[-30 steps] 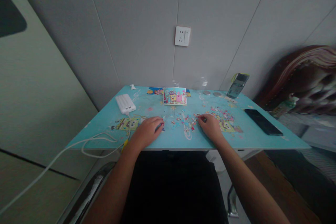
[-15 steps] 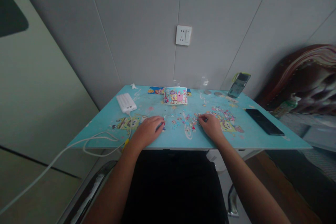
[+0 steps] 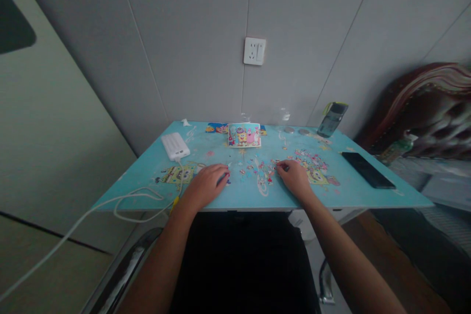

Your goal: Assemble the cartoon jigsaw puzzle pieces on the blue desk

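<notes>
My left hand rests on the blue table, fingers curled around a small dark and red object at its fingertips that I cannot name. My right hand lies on the table with fingers pinched at a puzzle piece among several scattered pieces. A bigger heap of pieces lies just right of that hand. A cartoon picture card stands behind the pieces at the table's middle back.
A white power bank with a white cable sits at the left. A black phone lies at the right, another phone leans on the wall. A wall socket is above. A dark wooden headboard stands far right.
Both hands have stayed where they were; only the camera has shifted slightly.
</notes>
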